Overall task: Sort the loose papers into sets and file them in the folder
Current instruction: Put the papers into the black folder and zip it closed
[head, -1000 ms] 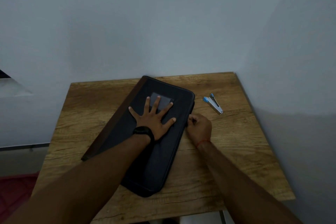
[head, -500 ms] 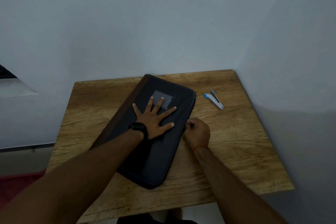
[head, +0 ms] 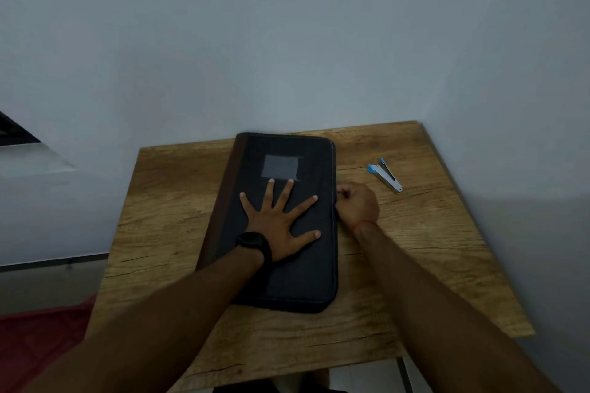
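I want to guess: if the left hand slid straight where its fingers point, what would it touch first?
Probably the grey patch on the folder, right ahead of the left hand.

We see a dark folder (head: 303, 274) lying closed on the wooden counter (head: 421, 265). The left grip (head: 277, 223) presses flat on its cover, fingers spread just below a grey patch (head: 282, 166). The right grip (head: 357, 206), fingers curled, pinches the folder's right edge. Beyond it, apart, we find a blue-and-silver stapler (head: 384, 175).
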